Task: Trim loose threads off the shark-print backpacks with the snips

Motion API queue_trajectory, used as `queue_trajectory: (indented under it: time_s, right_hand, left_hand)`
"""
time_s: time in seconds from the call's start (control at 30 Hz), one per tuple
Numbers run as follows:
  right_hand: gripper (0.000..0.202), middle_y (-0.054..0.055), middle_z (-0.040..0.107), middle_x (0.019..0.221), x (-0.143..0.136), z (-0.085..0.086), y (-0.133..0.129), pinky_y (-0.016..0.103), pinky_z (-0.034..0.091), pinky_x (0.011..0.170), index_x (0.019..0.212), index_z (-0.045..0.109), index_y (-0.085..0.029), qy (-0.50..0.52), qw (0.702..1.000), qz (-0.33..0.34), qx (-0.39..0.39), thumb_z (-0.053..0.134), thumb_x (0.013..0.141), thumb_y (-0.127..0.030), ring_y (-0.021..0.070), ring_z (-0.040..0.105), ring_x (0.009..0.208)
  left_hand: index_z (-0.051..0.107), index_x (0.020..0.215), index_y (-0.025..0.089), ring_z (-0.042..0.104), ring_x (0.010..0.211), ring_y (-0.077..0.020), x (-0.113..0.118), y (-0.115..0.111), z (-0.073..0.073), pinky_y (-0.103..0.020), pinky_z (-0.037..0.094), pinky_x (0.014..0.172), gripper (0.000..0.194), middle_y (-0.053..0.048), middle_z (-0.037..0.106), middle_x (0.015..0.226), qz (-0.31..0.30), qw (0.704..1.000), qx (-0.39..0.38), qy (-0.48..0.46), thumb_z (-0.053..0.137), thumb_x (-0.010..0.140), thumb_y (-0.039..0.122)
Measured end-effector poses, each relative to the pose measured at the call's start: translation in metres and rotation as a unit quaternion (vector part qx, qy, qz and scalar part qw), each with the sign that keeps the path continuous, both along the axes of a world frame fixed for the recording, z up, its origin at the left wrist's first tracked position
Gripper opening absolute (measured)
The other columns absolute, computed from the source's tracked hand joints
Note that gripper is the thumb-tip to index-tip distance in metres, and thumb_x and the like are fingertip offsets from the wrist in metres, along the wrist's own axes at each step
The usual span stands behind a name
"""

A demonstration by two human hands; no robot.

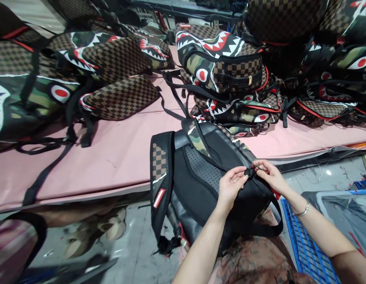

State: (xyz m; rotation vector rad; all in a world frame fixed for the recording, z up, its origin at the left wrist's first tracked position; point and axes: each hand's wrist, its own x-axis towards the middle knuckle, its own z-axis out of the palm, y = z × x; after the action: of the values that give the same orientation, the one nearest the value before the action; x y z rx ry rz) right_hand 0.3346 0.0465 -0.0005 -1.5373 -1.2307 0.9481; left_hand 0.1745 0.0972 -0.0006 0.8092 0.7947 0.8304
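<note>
A backpack (200, 165) rests on my lap and against the table edge, its black padded back panel and shoulder straps facing up. My left hand (232, 187) pinches a bunched black strap end (249, 172) at the backpack's right side. Close beside it, my right hand (269, 176) has its fingers closed around a small thing with a thin metallic tip (256, 167), which touches the same strap. Most of that small thing is hidden by the fingers. One shoulder strap (162, 169) with a checkered patch hangs along the left side.
A pink-covered table (123, 157) runs across, bearing stacked camouflage-and-checkered backpacks (221, 75) and more backpacks (112, 67) at left. Blue plastic crates (307, 244) stand at my right. Beige shoes (116, 227) and part of another person (14, 248) show at lower left.
</note>
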Motion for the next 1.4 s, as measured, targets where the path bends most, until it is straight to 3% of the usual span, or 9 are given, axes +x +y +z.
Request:
queue_trajectory:
  time_s: [0.33, 0.6, 0.83, 0.93, 1.07, 1.13, 1.2, 1.33, 1.4]
  right_hand:
    - [0.022, 0.004, 0.066, 0.094, -0.013, -0.006, 0.007, 0.033, 0.044, 0.083, 0.095, 0.061, -0.019, -0.107, 0.994, 0.014, -0.009, 0.053, 0.080, -0.034, 0.0194, 0.060, 0.090]
    - [0.020, 0.005, 0.067, 0.088, -0.023, -0.005, -0.002, 0.030, 0.048, 0.075, 0.090, 0.063, -0.020, -0.144, 0.984, -0.081, 0.072, 0.061, 0.076, -0.034, 0.0187, 0.063, 0.080]
    - [0.021, 0.003, 0.066, 0.087, -0.023, -0.004, 0.005, 0.028, 0.046, 0.074, 0.092, 0.061, -0.020, -0.131, 0.991, -0.015, 0.012, 0.057, 0.078, -0.035, 0.0164, 0.060, 0.078]
    - [0.019, 0.001, 0.060, 0.073, -0.024, -0.007, 0.006, 0.026, 0.044, 0.066, 0.080, 0.057, -0.019, -0.157, 0.988, 0.001, 0.005, 0.054, 0.080, -0.037, 0.0149, 0.055, 0.069]
    - [0.021, 0.000, 0.057, 0.073, -0.028, -0.011, 0.007, 0.025, 0.043, 0.065, 0.078, 0.053, -0.019, -0.154, 0.988, 0.016, 0.006, 0.050, 0.083, -0.040, 0.0150, 0.053, 0.070]
    - [0.022, 0.001, 0.056, 0.076, -0.030, -0.013, 0.007, 0.025, 0.043, 0.067, 0.079, 0.053, -0.019, -0.139, 0.990, 0.018, 0.004, 0.049, 0.083, -0.041, 0.0158, 0.054, 0.072]
    - [0.023, 0.002, 0.056, 0.078, -0.029, -0.015, 0.006, 0.026, 0.043, 0.069, 0.081, 0.054, -0.019, -0.115, 0.993, 0.015, 0.003, 0.050, 0.083, -0.042, 0.0167, 0.054, 0.075]
    - [0.025, 0.001, 0.055, 0.077, -0.018, -0.016, -0.001, 0.026, 0.043, 0.070, 0.082, 0.054, -0.018, -0.065, 0.998, 0.004, -0.007, 0.049, 0.083, -0.043, 0.0167, 0.053, 0.075]
    - [0.025, 0.001, 0.054, 0.075, -0.013, -0.016, -0.005, 0.026, 0.043, 0.069, 0.080, 0.054, -0.018, -0.074, 0.997, 0.022, -0.012, 0.048, 0.083, -0.042, 0.0164, 0.052, 0.074]
  left_hand:
    - [0.064, 0.073, 0.010, 0.037, 0.038, -0.0025, -0.001, 0.002, -0.009, -0.017, 0.024, 0.039, 0.027, 0.004, 0.051, 0.048, 0.062, 0.997, -0.033, 0.026, 0.073, 0.059, 0.030]
    - [0.064, 0.073, 0.008, 0.030, 0.040, 0.0003, -0.006, 0.007, -0.006, -0.017, 0.016, 0.039, 0.037, 0.002, 0.051, 0.058, 0.029, 0.996, -0.085, 0.001, 0.077, 0.053, 0.036]
    - [0.063, 0.080, 0.013, 0.043, 0.050, -0.0051, -0.011, 0.000, 0.003, -0.018, 0.033, 0.047, 0.024, 0.002, 0.053, 0.061, 0.014, 0.996, 0.015, 0.090, 0.071, 0.060, 0.023]
    - [0.061, 0.075, 0.017, 0.048, 0.057, -0.0095, -0.015, -0.001, 0.006, -0.023, 0.040, 0.056, 0.010, 0.000, 0.055, 0.066, 0.034, 0.941, 0.220, 0.253, 0.058, 0.067, 0.012]
    - [0.059, 0.078, 0.020, 0.050, 0.073, -0.0189, -0.014, -0.004, 0.006, -0.032, 0.041, 0.067, 0.023, -0.006, 0.057, 0.074, 0.080, 0.767, 0.483, 0.414, 0.045, 0.071, 0.003]
    - [0.057, 0.081, 0.020, 0.049, 0.074, -0.0214, -0.010, -0.008, 0.004, -0.035, 0.040, 0.066, 0.023, -0.008, 0.057, 0.075, 0.085, 0.729, 0.521, 0.436, 0.044, 0.072, 0.003]
    - [0.055, 0.085, 0.019, 0.049, 0.075, -0.0211, -0.009, -0.011, 0.003, -0.035, 0.041, 0.067, 0.023, -0.008, 0.058, 0.077, 0.071, 0.750, 0.512, 0.414, 0.043, 0.073, 0.003]
    - [0.050, 0.095, 0.020, 0.049, 0.057, -0.0123, -0.025, -0.006, 0.009, -0.024, 0.041, 0.054, 0.022, 0.001, 0.054, 0.068, -0.048, 0.885, 0.372, 0.276, 0.052, 0.074, 0.013]
    - [0.053, 0.089, 0.020, 0.047, 0.053, -0.0104, -0.042, 0.009, 0.016, -0.022, 0.039, 0.051, 0.012, 0.002, 0.053, 0.065, -0.058, 0.898, 0.345, 0.265, 0.053, 0.078, 0.024]
